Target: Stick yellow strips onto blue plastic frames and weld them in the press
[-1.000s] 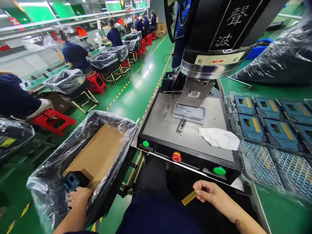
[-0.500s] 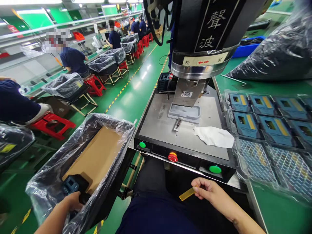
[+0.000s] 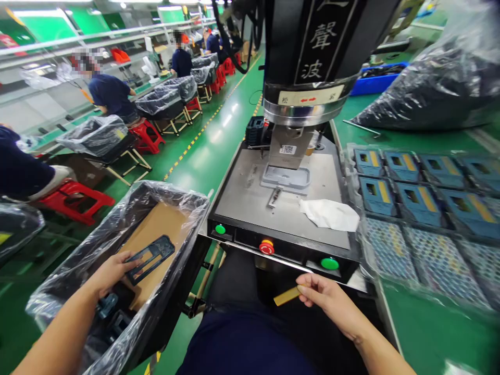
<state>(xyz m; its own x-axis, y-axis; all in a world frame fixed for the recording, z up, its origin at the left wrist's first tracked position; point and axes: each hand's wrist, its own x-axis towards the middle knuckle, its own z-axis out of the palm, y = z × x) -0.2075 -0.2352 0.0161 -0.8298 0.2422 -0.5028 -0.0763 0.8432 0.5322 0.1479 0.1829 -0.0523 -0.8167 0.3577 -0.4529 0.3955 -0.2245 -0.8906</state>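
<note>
Over the plastic-lined bin [image 3: 42, 298] on the left, my left hand [image 3: 110, 272] grips one end of a dark plastic frame [image 3: 166, 247] with cut-out windows. More dark plastic parts [image 3: 107, 305] lie in the bin below that hand, beside a cardboard sheet [image 3: 166, 221]. In front of the press, my right hand [image 3: 318, 292] pinches a thin amber strip [image 3: 286, 296] between thumb and fingers. A light grey fixture [image 3: 297, 178] sits on the metal bed, under the press's metal horn [image 3: 289, 143].
The machine's front has two green buttons [image 3: 330, 263] and a red stop button [image 3: 266, 247]. A white cloth [image 3: 330, 214] lies on its bed. Trays of framed parts [image 3: 377, 195] stand at right, near a large black bag [image 3: 425, 88]. Co-workers [image 3: 111, 94] sit at the far left.
My left hand has risen out of the bin's near end and moved right, bringing up the dark plastic frame. My right hand still holds the amber strip. The whole view has shifted slightly.
</note>
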